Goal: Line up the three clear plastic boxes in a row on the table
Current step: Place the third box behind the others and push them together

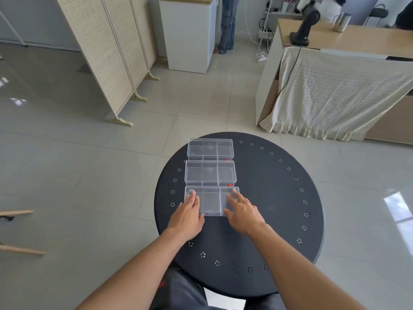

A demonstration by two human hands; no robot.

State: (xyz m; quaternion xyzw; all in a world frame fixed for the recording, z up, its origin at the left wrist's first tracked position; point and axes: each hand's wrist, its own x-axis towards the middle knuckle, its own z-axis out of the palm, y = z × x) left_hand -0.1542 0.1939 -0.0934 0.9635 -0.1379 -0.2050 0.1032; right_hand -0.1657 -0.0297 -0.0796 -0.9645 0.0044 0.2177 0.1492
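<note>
Three clear plastic boxes stand one behind the other on the left half of a round black table [272,193]. The far box [210,148] and the middle box [210,173] each show a small red label at the right corner. My hands rest on the near box [211,201]. My left hand [187,214] lies flat on its left end with fingers spread. My right hand [242,211] lies on its right end, thumb at the near edge. Neither hand lifts the box.
The table's right half is bare black metal with punched flower holes around its rim. Beyond stand a folding woven screen [107,52], a white cabinet [190,34] and a cloth-draped counter [330,92]. A person's legs [226,25] show at the back.
</note>
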